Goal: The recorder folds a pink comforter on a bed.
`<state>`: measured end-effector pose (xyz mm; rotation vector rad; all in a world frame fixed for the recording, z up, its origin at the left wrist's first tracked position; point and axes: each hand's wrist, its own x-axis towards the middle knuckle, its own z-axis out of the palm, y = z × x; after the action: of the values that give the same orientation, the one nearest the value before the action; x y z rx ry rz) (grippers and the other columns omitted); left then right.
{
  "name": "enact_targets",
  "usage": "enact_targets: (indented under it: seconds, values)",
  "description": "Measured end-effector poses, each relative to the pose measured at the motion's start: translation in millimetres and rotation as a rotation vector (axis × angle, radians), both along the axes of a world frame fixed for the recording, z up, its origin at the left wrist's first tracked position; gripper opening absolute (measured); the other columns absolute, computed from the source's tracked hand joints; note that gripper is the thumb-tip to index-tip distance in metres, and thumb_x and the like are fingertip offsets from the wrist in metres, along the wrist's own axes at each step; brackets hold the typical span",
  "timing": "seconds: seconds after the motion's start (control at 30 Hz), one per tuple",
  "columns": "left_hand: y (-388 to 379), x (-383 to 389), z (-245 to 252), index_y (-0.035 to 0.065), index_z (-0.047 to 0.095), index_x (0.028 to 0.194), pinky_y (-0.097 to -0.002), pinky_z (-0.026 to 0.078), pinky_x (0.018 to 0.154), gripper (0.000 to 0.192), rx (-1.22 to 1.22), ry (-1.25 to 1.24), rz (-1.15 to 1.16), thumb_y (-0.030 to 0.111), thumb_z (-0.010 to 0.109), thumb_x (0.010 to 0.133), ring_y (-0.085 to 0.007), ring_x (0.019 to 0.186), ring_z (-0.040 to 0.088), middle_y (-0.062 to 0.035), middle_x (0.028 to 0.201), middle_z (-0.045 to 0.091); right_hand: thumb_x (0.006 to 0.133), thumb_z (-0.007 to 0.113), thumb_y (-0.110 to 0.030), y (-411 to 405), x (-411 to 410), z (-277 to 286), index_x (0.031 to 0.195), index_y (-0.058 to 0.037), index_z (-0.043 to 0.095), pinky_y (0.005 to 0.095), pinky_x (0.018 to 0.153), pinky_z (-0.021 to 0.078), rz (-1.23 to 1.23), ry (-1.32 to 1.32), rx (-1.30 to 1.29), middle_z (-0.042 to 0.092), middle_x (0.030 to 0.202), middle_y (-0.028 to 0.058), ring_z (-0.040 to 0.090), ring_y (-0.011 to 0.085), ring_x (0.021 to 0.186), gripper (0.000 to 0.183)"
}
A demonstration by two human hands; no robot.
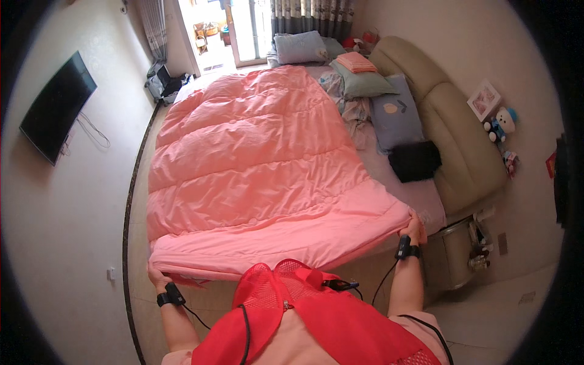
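Observation:
A pink quilted comforter [255,150] lies spread over the bed, its near edge lifted between my two hands. My left hand [158,277] grips the near left corner, fingers partly hidden by the cloth. At the near right corner, my right hand [412,228] is closed on the comforter's edge. Both wrists wear black strapped devices with cables. Beyond my right hand, part of the pink bedsheet [410,196] shows beside the comforter.
Along the padded headboard [451,137] lie a folded black cloth [415,161], a grey-blue pillow [396,116], a green pillow [360,82] and folded pink cloth [357,62]. A nightstand [449,260] stands right. An open suitcase [166,84] sits by the far left wall, beyond the wall-mounted television [59,107].

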<state>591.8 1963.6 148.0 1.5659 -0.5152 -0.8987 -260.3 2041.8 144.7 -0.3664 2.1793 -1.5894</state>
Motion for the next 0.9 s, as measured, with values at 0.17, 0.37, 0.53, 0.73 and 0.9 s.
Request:
enact_targets:
  seconds: [0.17, 0.37, 0.53, 0.73, 0.9]
  values:
    - [26, 5, -20, -0.0051, 0.05, 0.118, -0.038, 0.044, 0.088, 0.052, 0.229, 0.047, 0.126, 0.037, 0.037, 0.091, -0.0282, 0.105, 0.055, -0.0155, 0.118, 0.055, 0.078, 0.06, -0.017, -1, -36, -45, 0.109, 0.0006, 0.054, 0.0369, 0.091, 0.0422, -0.353, -0.485, -0.319, 0.055, 0.114, 0.0109, 0.053, 0.0243, 0.103, 0.036]
    - [78, -3, -62, -0.0024, 0.048, 0.122, -0.0442, 0.046, 0.09, 0.049, 0.169, 0.506, 0.354, 0.031, 0.04, 0.088, -0.0308, 0.106, 0.056, -0.016, 0.119, 0.055, 0.08, 0.056, -0.021, 26, -69, -86, 0.124, 0.0038, 0.042, 0.0371, 0.095, 0.0394, -0.142, -0.715, -0.365, 0.05, 0.121, 0.0148, 0.051, 0.026, 0.108, 0.052]
    - [89, -22, -75, 0.0002, 0.05, 0.121, -0.0413, 0.045, 0.093, 0.043, 0.068, 0.53, 0.259, 0.029, 0.041, 0.089, -0.0278, 0.109, 0.054, -0.0133, 0.118, 0.056, 0.078, 0.06, -0.028, 20, -89, -116, 0.117, -0.0048, 0.053, 0.0374, 0.096, 0.0405, -0.228, -0.553, -0.153, 0.055, 0.119, 0.0106, 0.053, 0.0269, 0.108, 0.046]
    - [40, -17, -36, 0.0017, 0.055, 0.115, -0.0382, 0.046, 0.091, 0.037, -0.022, 0.146, -0.095, 0.026, 0.04, 0.092, -0.027, 0.105, 0.056, -0.0112, 0.114, 0.059, 0.087, 0.053, -0.033, -11, -92, -14, 0.119, -0.0019, 0.05, 0.0353, 0.095, 0.0415, 0.399, 0.633, 0.276, 0.055, 0.119, 0.0119, 0.054, 0.0274, 0.107, 0.045]
    - [56, 12, -25, 0.0002, 0.055, 0.113, -0.0405, 0.044, 0.094, 0.035, -0.256, 0.472, 0.053, 0.024, 0.038, 0.093, -0.0283, 0.106, 0.056, -0.0139, 0.116, 0.057, 0.091, 0.051, -0.032, 26, -64, 12, 0.123, 0.0016, 0.046, 0.0356, 0.087, 0.0461, -0.004, -0.518, -0.615, 0.055, 0.116, 0.0122, 0.055, 0.0234, 0.104, 0.046]
